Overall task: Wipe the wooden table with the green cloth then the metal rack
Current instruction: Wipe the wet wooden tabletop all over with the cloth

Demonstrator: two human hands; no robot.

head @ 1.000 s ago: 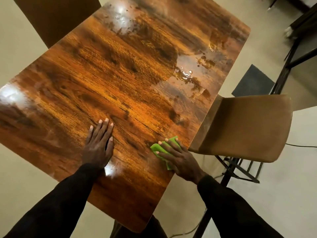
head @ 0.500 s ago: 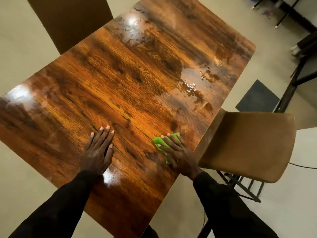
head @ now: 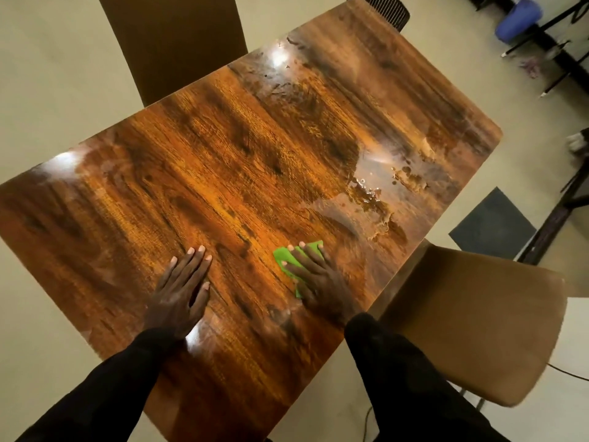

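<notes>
The glossy wooden table [head: 242,161] fills most of the view. My right hand [head: 318,277] presses flat on the green cloth [head: 282,256] on the tabletop's near right part; only the cloth's left and top edges show past my fingers. My left hand [head: 181,290] lies flat on the wood to the left of it, fingers together, holding nothing. A wet patch with droplets [head: 373,193] glistens beyond the cloth toward the right edge. A dark metal frame [head: 554,218] stands at the far right; whether it is the rack I cannot tell.
A tan chair [head: 471,320] stands close against the table's right edge. A brown chair back [head: 178,43] is at the far left side, a dark chair top [head: 387,8] at the far end. A dark mat [head: 492,226] lies on the floor; a blue object [head: 518,19] sits top right.
My right hand has slid the green cloth away from the table's right edge, inward and forward over the wood. My left hand has stayed planted. The view has tilted up slightly.
</notes>
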